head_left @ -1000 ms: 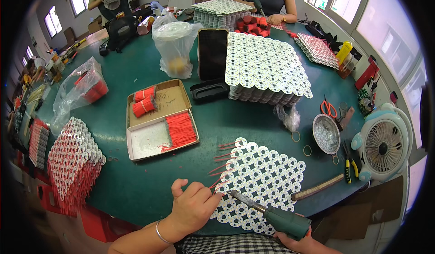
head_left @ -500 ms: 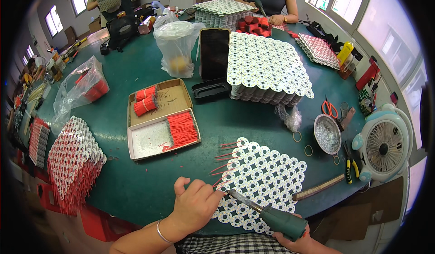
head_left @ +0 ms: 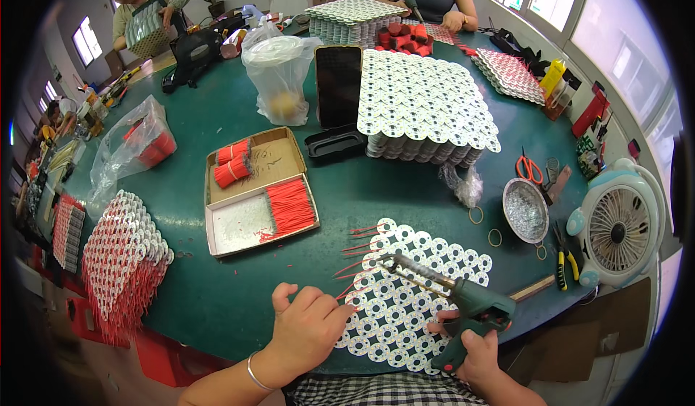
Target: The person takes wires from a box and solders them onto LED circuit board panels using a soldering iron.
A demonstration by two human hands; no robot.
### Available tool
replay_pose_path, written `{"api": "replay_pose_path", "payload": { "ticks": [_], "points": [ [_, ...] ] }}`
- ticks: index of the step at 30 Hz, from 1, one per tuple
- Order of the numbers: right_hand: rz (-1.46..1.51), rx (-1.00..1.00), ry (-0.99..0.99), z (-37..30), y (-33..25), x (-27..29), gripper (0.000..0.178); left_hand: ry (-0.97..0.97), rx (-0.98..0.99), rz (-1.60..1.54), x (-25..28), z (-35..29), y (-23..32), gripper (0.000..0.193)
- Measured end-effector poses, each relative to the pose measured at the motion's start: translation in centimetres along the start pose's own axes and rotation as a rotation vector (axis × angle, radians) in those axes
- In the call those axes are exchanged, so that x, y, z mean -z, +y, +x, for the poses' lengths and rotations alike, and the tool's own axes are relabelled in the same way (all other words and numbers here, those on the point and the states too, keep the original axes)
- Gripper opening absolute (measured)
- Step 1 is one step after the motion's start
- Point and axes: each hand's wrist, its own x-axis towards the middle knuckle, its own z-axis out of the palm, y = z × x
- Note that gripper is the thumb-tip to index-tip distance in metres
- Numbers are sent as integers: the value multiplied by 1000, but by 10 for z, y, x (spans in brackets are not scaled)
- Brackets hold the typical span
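Note:
My right hand [head_left: 478, 357] grips the handle of a green soldering gun [head_left: 478, 306]. The gun's metal tip hovers over the left part of a sheet of joined white round circuit boards [head_left: 386, 333] with dark centre holes. Red wires [head_left: 356, 248] stick out from several boards along the sheet's left edge. At that edge my left hand [head_left: 310, 328] has thumb and fingers pinched together; what is between them is too small to make out. Behind it, red wire pieces [head_left: 292, 207] fill part of a shallow open box [head_left: 235, 226], with two bundles of wires [head_left: 232, 161] in its lid.
A tall stack of white board sheets [head_left: 427, 94] and a phone [head_left: 338, 86] stand behind. Wired sheets [head_left: 124, 250] are piled left. Right are a metal bowl [head_left: 525, 210], red scissors [head_left: 530, 167], pliers [head_left: 562, 261] and a fan [head_left: 615, 228]. Two people work across the table.
The soldering gun's tip has lifted away from my left fingertips, up and to the right, and the gun has turned in my right hand. My left hand has barely moved.

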Motion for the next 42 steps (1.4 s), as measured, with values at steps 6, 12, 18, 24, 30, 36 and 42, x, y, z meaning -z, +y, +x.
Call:
{"api": "replay_pose_path", "payload": {
  "ticks": [6, 12, 18, 24, 30, 36, 42],
  "points": [
    [21, 23, 33, 0, -4, 20, 59, -103, 41, 51, 25, -13, -2, 9],
    [-56, 51, 10, 1, -4, 9, 58, 142, 215, 3, 47, -32, 15, 17],
    [-64, -79, -24, -12, -12, 13, 58, 58, 148, -66, 13, -48, 28, 21],
    [-1092, 139, -463, -33, -24, 40, 25, 71, 158, -58, 11, -54, 28, 22],
    [-965, 61, -384, -37, -15, 34, 21, 62, 148, -72, 10, -51, 26, 15],
    [-881, 101, -246, -46, -15, 21, 35, 57, 155, -88, 8, -51, 24, 16],
    [-864, 68, -256, -49, -16, 18, 40, 62, 161, -90, 7, -51, 24, 16]
  ]
}}
